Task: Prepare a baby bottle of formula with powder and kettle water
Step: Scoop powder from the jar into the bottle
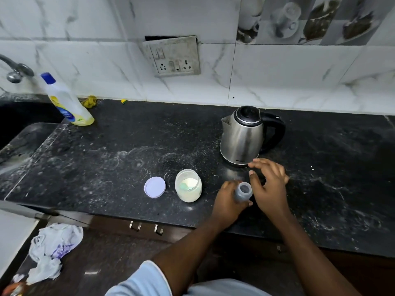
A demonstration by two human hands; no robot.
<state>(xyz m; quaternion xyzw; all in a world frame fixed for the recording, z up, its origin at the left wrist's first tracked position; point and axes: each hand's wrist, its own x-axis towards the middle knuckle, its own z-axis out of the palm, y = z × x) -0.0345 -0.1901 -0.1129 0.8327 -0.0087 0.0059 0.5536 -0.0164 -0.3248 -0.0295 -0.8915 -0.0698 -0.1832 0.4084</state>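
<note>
1. Fingers [228,185] of my left hand [227,199] are curling round the baby bottle [243,192], gripping its body where it is standing on the worktop [106,157] near the front edge.
2. The bottle's long axis is running roughly upright, its mouth facing up toward me and looking uncapped.
3. My right hand [269,186] is hovering just right of that mouth, its fingers [263,162] loosely spread and holding nothing.
4. The kettle [243,135] is sitting directly behind my right hand, handle pointing right, so I am judging the free hand the nearer one for pouring.
5. The powder jar [188,186] is standing open to the bottle's left with a scoop [183,185] inside and its lid [154,186] lying further left. To reach it, my right hand would be crossing over the bottle.
</note>
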